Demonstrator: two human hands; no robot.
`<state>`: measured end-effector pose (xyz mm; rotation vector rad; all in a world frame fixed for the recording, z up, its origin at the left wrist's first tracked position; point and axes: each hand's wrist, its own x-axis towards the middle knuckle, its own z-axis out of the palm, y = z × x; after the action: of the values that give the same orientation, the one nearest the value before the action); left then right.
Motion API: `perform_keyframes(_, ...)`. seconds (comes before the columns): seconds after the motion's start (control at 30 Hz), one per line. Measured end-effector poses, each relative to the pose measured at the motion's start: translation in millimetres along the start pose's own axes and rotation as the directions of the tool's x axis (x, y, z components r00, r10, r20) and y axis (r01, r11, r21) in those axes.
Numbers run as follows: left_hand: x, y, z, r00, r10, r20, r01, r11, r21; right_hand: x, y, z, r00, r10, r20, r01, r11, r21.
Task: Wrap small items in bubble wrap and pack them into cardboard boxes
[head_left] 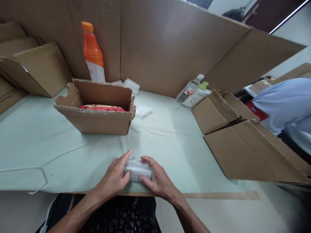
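A small bundle wrapped in clear bubble wrap [138, 169] lies near the front edge of the pale green table [48, 152]. My left hand [114, 178] grips its left end with the fingers curled over the top. My right hand [157, 179] closes round its right end, thumb side toward me. Behind them stands an open cardboard box [97, 113] with a red packet [103, 107] inside.
An orange bottle [93, 53] stands behind the box against a tall cardboard screen [170, 45]. Clear plastic packets [143, 110] lie beside the box. Two small bottles [193, 91] lie at the back right. Flattened cartons [243, 145] cover the right side, more cartons [36, 68] the left. Another person's blue sleeve [284, 103] shows at right.
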<state>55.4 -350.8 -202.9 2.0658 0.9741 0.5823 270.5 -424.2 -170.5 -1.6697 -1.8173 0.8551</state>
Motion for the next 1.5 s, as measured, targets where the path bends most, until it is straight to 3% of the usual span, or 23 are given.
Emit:
perform_keyframes(0.1,0,7,-5.2,0.992,0.126,-0.004,-0.125,0.991,0.045,3,-8,-12,0.996,0.031,0.085,-0.026,0.998,-0.051)
perform_keyframes(0.2,10,21,-33.3,0.945,0.305,-0.116,-0.283,0.943,0.174,14,-19,-30,0.991,-0.024,0.133,0.047,0.984,-0.174)
perform_keyframes(0.27,22,30,-66.7,0.865,0.401,-0.303,-0.303,0.897,0.321,24,-29,-48,0.994,-0.094,0.060,0.105,0.973,-0.207)
perform_keyframes(0.33,38,35,-103.6,0.741,0.474,-0.476,-0.234,0.846,0.479,38,-44,-70,0.976,-0.194,-0.102,0.169,0.962,-0.213)
perform_keyframes(0.4,52,32,-133.4,0.644,0.513,-0.568,-0.126,0.803,0.583,56,-64,-94,0.905,-0.306,-0.294,0.243,0.942,-0.232)
perform_keyframes(0.47,62,24,-149.4,0.599,0.527,-0.603,-0.064,0.782,0.620,81,-87,-114,0.796,-0.415,-0.441,0.305,0.904,-0.300)
perform_keyframes(0.53,65,14,-151.5,0.576,0.533,-0.620,-0.053,0.781,0.623,114,-111,-126,0.692,-0.536,-0.484,0.356,0.836,-0.417)
perform_keyframes(0.6,63,7,-145.1,0.550,0.537,-0.639,-0.048,0.785,0.618,153,-132,-129,0.650,-0.643,-0.404,0.386,0.738,-0.553)
perform_keyframes(0.63,60,5,-141.1,0.541,0.539,-0.646,-0.045,0.785,0.618,173,-140,-126,0.664,-0.674,-0.323,0.395,0.683,-0.614)
perform_keyframes(0.7,55,3,-134.9,0.538,0.543,-0.645,-0.053,0.786,0.617,210,-151,-116,0.745,-0.656,-0.120,0.394,0.578,-0.715)
perform_keyframes(0.8,51,2,-133.2,0.546,0.542,-0.639,-0.082,0.794,0.603,252,-158,-93,0.848,-0.502,0.173,0.410,0.412,-0.814)
perform_keyframes(0.93,52,3,-137.2,0.553,0.531,-0.643,-0.105,0.809,0.578,276,-162,-67,0.885,-0.259,0.387,0.453,0.281,-0.846)
perform_keyframes(1.07,53,4,-138.8,0.563,0.504,-0.655,-0.111,0.832,0.544,280,-167,-63,0.898,-0.054,0.436,0.431,0.292,-0.854)
perform_keyframes(1.27,54,4,-138.7,0.571,0.487,-0.661,-0.105,0.842,0.529,273,-173,-69,0.887,-0.146,0.438,0.461,0.305,-0.833)
perform_keyframes(1.5,58,4,-142.1,0.580,0.477,-0.660,-0.087,0.842,0.532,313,-177,-51,0.834,0.018,0.552,0.502,0.391,-0.771)
